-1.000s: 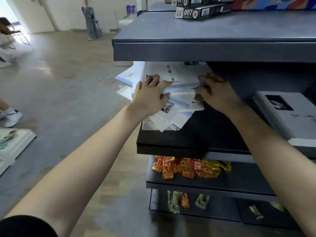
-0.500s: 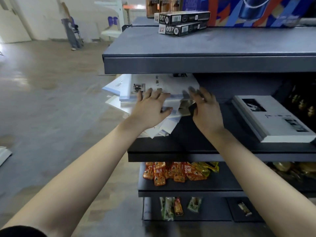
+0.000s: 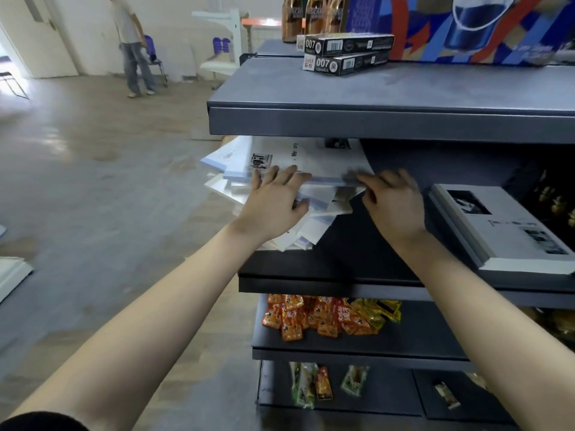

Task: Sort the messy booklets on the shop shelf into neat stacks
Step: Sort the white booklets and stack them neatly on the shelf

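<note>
- The fingers of the left hand lie spread and fairly straight, released, and rest flat on the heap of booklets. Their tips reach the near edge of the large white booklet on top.
- The fingers of the right hand are bent against the right edge of the same heap. They are blurred, so I cannot tell whether they pinch a booklet or only touch it.
- The booklets sit at the left end of the middle shelf. They are fanned at different angles, and some corners stick out past the shelf's left side.
- To the right on that shelf, well apart from the heap, lies a thick grey book with dark photos on its cover.
- On the top shelf, two black boxes marked 007 are stacked.
- On the shelf below, orange snack packets lie in a loose pile.
- Far left, a person stands on the floor.
</note>
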{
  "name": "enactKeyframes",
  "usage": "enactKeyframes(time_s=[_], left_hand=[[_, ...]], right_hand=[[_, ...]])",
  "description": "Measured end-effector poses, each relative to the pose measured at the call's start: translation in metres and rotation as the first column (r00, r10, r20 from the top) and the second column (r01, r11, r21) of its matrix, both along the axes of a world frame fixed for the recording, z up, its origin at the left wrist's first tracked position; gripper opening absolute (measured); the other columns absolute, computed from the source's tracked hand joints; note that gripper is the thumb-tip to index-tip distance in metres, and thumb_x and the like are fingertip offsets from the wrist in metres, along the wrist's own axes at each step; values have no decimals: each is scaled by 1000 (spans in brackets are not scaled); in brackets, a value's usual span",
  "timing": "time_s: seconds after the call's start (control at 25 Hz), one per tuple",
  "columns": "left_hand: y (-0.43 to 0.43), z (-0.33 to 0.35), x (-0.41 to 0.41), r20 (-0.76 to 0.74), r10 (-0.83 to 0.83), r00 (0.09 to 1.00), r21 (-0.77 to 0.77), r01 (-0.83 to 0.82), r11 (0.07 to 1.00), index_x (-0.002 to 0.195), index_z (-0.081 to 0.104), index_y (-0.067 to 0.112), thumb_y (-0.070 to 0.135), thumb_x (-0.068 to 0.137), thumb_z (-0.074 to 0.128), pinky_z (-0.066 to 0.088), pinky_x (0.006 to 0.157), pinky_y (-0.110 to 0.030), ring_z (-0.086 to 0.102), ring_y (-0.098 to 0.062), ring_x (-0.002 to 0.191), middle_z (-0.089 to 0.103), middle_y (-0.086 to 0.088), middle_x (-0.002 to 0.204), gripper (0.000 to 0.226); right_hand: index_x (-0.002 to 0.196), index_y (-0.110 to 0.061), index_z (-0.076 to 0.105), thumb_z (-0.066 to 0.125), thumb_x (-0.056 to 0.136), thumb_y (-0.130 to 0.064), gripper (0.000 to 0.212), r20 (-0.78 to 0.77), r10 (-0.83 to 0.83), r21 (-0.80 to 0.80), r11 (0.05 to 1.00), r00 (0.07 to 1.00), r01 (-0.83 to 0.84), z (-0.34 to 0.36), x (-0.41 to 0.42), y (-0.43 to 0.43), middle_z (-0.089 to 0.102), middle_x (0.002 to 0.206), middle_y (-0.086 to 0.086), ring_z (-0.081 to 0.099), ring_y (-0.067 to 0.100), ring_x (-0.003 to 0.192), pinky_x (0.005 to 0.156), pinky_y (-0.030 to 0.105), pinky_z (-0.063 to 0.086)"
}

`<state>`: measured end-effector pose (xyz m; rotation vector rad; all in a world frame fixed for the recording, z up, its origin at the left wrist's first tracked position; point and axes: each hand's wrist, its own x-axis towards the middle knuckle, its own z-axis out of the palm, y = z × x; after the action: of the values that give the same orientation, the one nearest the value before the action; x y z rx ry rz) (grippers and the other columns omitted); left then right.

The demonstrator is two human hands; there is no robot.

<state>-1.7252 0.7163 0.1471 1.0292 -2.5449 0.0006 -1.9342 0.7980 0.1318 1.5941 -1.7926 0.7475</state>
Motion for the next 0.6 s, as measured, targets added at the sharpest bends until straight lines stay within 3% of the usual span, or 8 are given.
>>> enactKeyframes(time_s=[0.12, 0.28, 0.36, 0.48, 0.6], left_hand=[[3, 2, -3, -40, -67, 997, -69, 64, 996, 137, 44, 26, 31, 88, 54, 17, 114, -47, 30, -30, 137, 40, -3, 147, 50], [8, -4, 2, 6, -191, 982, -112, 190, 975, 121, 62, 20, 28, 83, 41, 39, 100, -43, 54, -30, 119, 60, -3, 129, 45], [6, -10, 15, 8, -226, 974, -139, 225, 964, 118, 65, 20, 24, 82, 36, 39, 99, -47, 58, -30, 115, 63, -2, 125, 47], [-6, -7, 45, -94, -227, 969, -39, 224, 974, 117, 66, 31, 1, 73, 37, 22, 109, -53, 38, -32, 133, 53, 4, 137, 60], [-3, 3, 76, -176, -108, 978, 180, 140, 974, 115, 66, 35, -18, 71, 43, 9, 115, -47, -4, -31, 145, 16, 7, 155, 72]], right_hand=[[101, -19, 68, 56, 77, -17, 27, -216, 116, -136, 980, 969, -148, -11, 25, 11, 64, 80, 8, 50, 28, 87, 70, 38, 41], [100, -18, 67, 67, 78, -9, 24, -238, 416, -174, 871, 878, -460, -15, 73, 20, 65, 84, 5, 51, 21, 88, 80, 38, 40], [109, -19, 61, 63, 84, -16, 25, -242, 457, -85, 869, 856, -488, -14, 77, 16, 66, 93, 3, 54, 20, 94, 89, 39, 40], [123, -23, 49, 52, 85, -28, 39, -162, 399, 86, 917, 902, -390, -15, 53, 4, 63, 112, 6, 54, 25, 107, 95, 46, 42], [124, -20, 58, 63, 81, -19, 44, 46, 333, 163, 928, 942, -336, -11, 36, -4, 58, 126, 16, 52, 37, 116, 92, 55, 47]])
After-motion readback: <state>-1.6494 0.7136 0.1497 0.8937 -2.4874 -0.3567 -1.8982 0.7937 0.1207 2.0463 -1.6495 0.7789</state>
